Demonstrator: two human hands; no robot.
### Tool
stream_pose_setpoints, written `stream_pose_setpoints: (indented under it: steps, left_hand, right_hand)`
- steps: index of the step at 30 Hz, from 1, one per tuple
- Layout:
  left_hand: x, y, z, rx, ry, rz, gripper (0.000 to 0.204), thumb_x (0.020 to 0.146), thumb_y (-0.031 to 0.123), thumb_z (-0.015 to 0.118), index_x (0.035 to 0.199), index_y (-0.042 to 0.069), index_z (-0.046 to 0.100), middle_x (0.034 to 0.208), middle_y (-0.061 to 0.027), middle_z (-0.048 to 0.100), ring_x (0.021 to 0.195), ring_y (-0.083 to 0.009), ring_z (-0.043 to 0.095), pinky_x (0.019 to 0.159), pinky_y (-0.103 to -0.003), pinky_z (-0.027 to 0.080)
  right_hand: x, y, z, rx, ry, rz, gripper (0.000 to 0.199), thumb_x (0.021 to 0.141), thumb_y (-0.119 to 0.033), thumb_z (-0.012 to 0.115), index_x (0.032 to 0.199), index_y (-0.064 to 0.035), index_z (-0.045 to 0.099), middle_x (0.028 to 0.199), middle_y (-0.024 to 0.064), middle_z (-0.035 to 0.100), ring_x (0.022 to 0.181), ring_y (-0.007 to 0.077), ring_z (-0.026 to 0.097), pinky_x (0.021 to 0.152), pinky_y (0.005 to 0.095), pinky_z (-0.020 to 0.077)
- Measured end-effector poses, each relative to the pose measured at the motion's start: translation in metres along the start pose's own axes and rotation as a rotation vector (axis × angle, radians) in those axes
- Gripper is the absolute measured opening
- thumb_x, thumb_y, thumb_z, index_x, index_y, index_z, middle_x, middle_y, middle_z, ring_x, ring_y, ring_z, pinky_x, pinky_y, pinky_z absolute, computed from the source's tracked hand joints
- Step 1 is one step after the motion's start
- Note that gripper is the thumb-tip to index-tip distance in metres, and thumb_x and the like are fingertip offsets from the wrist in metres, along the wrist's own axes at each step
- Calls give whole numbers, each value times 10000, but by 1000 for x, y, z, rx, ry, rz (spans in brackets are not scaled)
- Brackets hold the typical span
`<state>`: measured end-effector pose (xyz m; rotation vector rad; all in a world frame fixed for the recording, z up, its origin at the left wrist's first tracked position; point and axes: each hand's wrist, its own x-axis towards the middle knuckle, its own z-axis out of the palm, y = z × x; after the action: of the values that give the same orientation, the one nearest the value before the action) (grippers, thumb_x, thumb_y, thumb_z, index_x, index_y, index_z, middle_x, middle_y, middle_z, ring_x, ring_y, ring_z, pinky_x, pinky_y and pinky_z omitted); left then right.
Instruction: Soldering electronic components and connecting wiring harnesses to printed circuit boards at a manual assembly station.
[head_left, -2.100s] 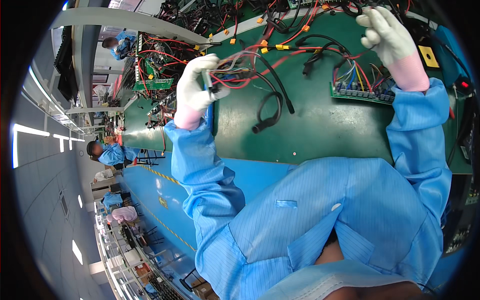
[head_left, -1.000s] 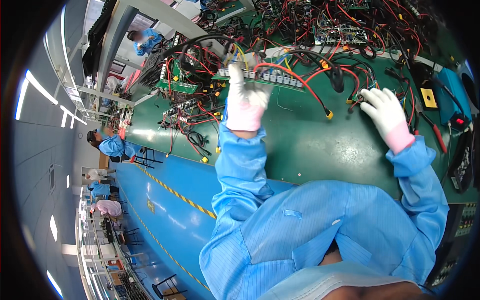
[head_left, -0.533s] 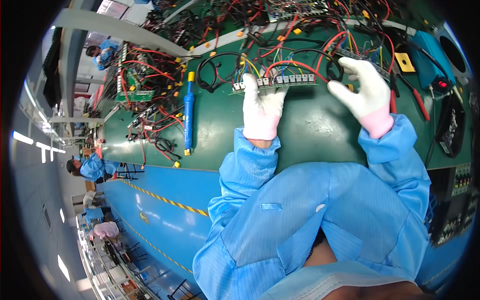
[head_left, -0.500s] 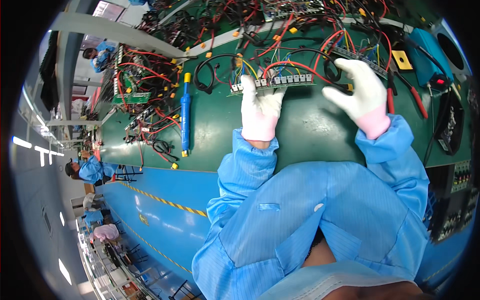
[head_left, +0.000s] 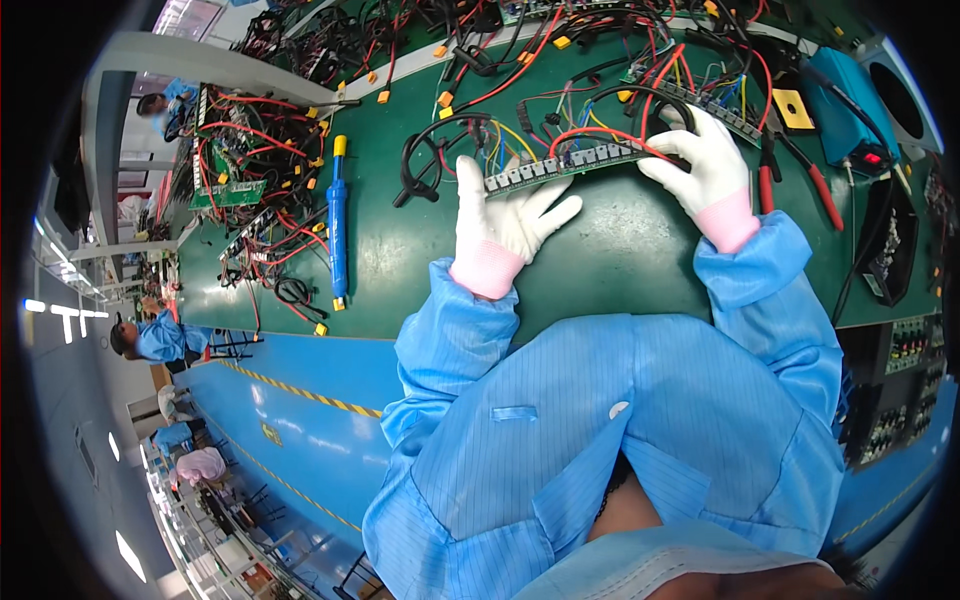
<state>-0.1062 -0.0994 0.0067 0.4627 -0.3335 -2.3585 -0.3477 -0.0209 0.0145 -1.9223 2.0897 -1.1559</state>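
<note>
A long narrow circuit board (head_left: 570, 166) with a row of silver components is raised and tilted above the green bench, its right end higher. My left hand (head_left: 508, 222), in a white glove with a pink cuff, holds the board's left end, thumb in front; some fingers reach out below it. At the right end, my gloved right hand (head_left: 708, 172) closes its thumb and fingers on the board beside a red cable. Red, black, yellow and blue wires run from the board's far side. A black cable loop (head_left: 420, 170) hangs off its left end.
A blue desoldering pump (head_left: 338, 225) lies left, near a pile of wired boards (head_left: 228, 195). Right are a yellow sponge (head_left: 793, 109), red-handled pliers (head_left: 825, 197), a teal soldering station (head_left: 840, 110) and a black tray (head_left: 885, 255). More wired boards crowd the back.
My right hand, open and apart from the board before, has come to its right end and closed there. The board has tilted, right end up, and my left hand's fingers have shifted.
</note>
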Motion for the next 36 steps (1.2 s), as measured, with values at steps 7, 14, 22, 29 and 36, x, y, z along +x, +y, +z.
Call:
stream_pose_setpoints:
  steps: [7, 14, 22, 29, 36]
  left_hand:
    - [1, 5, -7, -194, -49, -69, 918, 840, 700, 520, 1409, -1, 353, 1394, -299, 405, 1219, -473, 484, 951, -585, 471]
    - [2, 3, -13, -232, -67, -31, 987, 820, 720, 530, 1408, -43, 318, 1382, -341, 387, 1194, -509, 490, 940, -570, 491]
    - [2, 2, -23, -145, 16, -84, 908, 855, 666, 535, 1396, -37, 341, 1367, -332, 409, 1179, -503, 506, 923, -556, 512]
    - [3, -2, -16, -149, -118, -30, 779, 916, 588, 506, 1382, -22, 374, 1353, -305, 443, 1176, -495, 513, 927, -548, 514]
    - [0, -4, -14, -99, -171, 6, 729, 936, 559, 490, 1375, -15, 391, 1359, -284, 453, 1181, -482, 516, 939, -545, 507]
  right_hand:
    - [2, 6, -9, 211, -85, 60, 231, 726, -169, 734, 914, -37, 709, 1230, 144, 578, 1155, 291, 532, 941, 351, 430]
    - [9, 8, -15, 378, -19, 193, 184, 767, -176, 708, 895, -45, 719, 1180, 128, 612, 1168, 268, 539, 947, 348, 429]
    - [23, 2, -4, 99, 236, -33, 170, 754, -80, 719, 906, -7, 696, 1246, 133, 598, 1161, 263, 558, 974, 332, 438]
    - [20, 0, -10, 64, 229, -82, 150, 756, -73, 717, 893, -15, 697, 1245, 134, 601, 1160, 270, 564, 972, 336, 450]
    - [16, -1, -16, 75, 229, -92, 153, 756, -64, 712, 897, -9, 694, 1246, 135, 600, 1157, 271, 565, 973, 333, 451]
